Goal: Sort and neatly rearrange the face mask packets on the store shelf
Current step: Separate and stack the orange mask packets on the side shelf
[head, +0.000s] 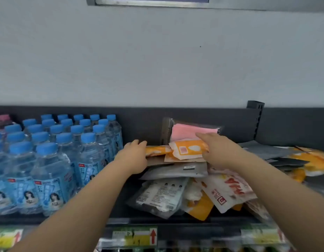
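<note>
A messy heap of face mask packets lies on the dark shelf [121, 206]. On top sits an orange and white packet [187, 149]; my right hand [218, 151] grips its right end. My left hand [134, 157] holds the left end of another orange packet [156, 150] beside it. A pink packet [186, 132] leans against the shelf's back wall behind them. Below lie a grey packet [175, 170], a clear packet with a white label [161, 195] and a white packet with red letters [226, 191].
Several blue-capped water bottles [54, 160] stand in rows at the left, close to my left arm. More grey and orange packets [301, 160] spread to the right. Price labels [135, 236] run along the shelf's front edge. A shelf bracket [256, 117] rises at the back right.
</note>
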